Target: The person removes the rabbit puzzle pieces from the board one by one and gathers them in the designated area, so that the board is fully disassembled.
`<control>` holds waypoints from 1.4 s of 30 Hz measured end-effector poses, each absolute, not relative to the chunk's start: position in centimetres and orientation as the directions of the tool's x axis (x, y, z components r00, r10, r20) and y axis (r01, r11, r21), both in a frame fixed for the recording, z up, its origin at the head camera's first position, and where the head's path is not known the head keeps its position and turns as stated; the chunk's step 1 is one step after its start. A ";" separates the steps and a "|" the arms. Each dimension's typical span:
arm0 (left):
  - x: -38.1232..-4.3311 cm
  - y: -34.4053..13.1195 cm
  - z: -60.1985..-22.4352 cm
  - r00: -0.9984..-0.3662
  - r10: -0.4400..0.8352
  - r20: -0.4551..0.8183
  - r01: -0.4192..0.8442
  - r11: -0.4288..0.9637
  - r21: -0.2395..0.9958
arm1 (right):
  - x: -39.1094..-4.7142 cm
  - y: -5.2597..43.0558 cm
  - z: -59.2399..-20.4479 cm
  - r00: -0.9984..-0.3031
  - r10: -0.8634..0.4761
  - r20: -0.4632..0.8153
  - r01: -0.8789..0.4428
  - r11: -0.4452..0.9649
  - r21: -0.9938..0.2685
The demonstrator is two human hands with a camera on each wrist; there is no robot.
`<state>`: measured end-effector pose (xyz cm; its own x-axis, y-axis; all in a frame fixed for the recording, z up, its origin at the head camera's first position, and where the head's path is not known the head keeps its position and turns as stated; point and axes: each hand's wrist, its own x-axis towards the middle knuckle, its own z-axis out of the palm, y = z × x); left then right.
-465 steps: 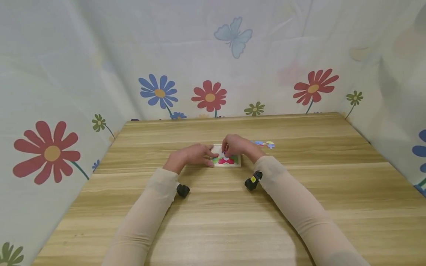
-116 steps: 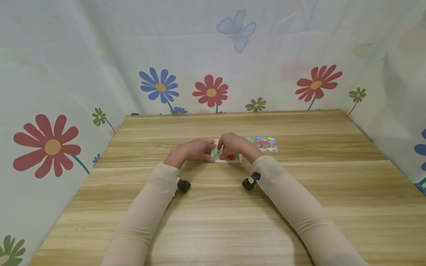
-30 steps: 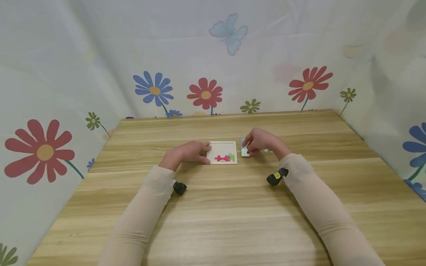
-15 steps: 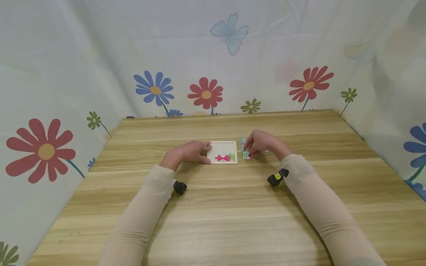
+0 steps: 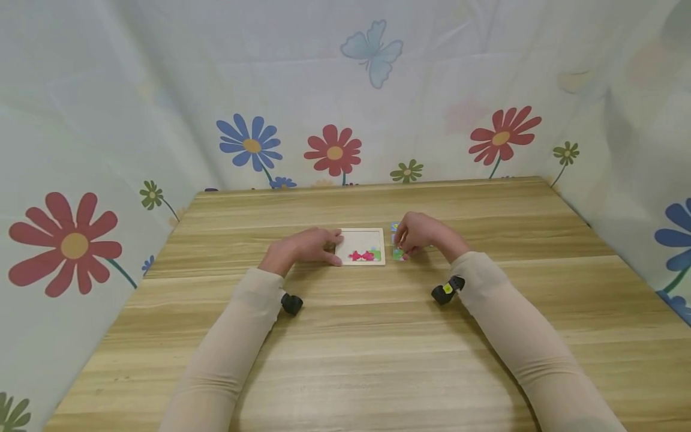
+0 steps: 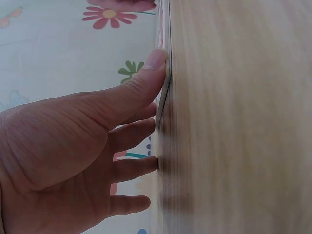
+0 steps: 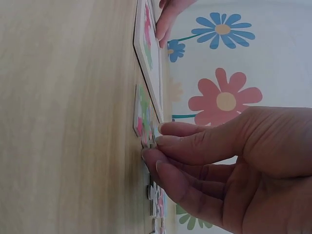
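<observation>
A shallow puzzle tray (image 5: 360, 264) with a pale wooden rim lies flat on the table, with red and green puzzle pieces (image 5: 364, 255) along its near side. My left hand (image 5: 309, 246) rests at the tray's left edge; in the left wrist view its thumb presses the rim (image 6: 167, 85) and the other fingers stretch out beyond. To the right of the tray, my right hand (image 5: 422, 231) pinches a small puzzle piece (image 7: 151, 145) between thumb and fingertips. This is at the partly joined puzzle pieces (image 7: 142, 109) on the table, which the hand mostly covers in the head view.
The wood-grain table (image 5: 345, 342) reaches back to a pale curtain (image 5: 302, 72) printed with flowers and a butterfly. A black wrist camera (image 5: 292, 305) sits at the left cuff, another wrist camera (image 5: 444, 293) at the right.
Since several seconds ago, the right hand has gone from over the tray to the pieces at its right, and the tray holds fewer pieces. Over the last second the left hand stays put.
</observation>
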<state>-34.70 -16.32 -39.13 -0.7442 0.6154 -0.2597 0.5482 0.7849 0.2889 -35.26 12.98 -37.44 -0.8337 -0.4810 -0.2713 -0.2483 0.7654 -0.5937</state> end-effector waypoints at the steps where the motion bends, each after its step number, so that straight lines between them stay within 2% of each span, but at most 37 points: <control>1: -34.7 -16.4 -39.1 -0.744 0.616 -0.260 0.548 0.785 0.291 | -35.3 13.0 -37.4 -0.836 -0.481 -0.263 -0.261 0.771 -0.581; 7: -34.6 -16.5 -39.0 -0.749 0.609 -0.262 0.539 0.790 0.292 | -35.3 12.4 -37.0 -0.854 -0.469 -0.225 -0.290 0.787 -0.544; 13: -34.7 -16.3 -39.1 -0.749 0.608 -0.264 0.534 0.790 0.301 | -35.3 10.2 -37.1 -0.833 -0.509 -0.219 -0.339 0.781 -0.525; 27: -34.5 -16.3 -38.8 -0.762 0.585 -0.279 0.506 0.806 0.307 | -35.2 4.9 -37.4 -0.800 -0.543 -0.255 -0.331 0.754 -0.567; 33: -34.7 -16.4 -39.0 -0.757 0.596 -0.269 0.517 0.797 0.311 | -34.8 4.2 -37.3 -0.795 -0.546 -0.263 -0.378 0.786 -0.490; 42: -34.7 -16.2 -39.0 -0.760 0.589 -0.274 0.513 0.803 0.303 | -34.8 4.4 -37.5 -0.776 -0.567 -0.275 -0.384 0.772 -0.507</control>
